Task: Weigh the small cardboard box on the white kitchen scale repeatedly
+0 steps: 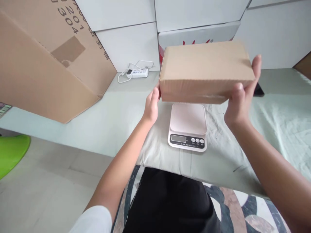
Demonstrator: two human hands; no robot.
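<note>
A big carton (48, 61) leans at ten o'clock, with a power strip (137, 72) at eleven by the wall. The left hand (152, 105) presses the left end of the box (205, 69), fingers wrapped on it. The box hangs level above the scale (188, 126) on the counter (97, 123). At two o'clock the right hand (240, 97) clasps the box's right end.
</note>
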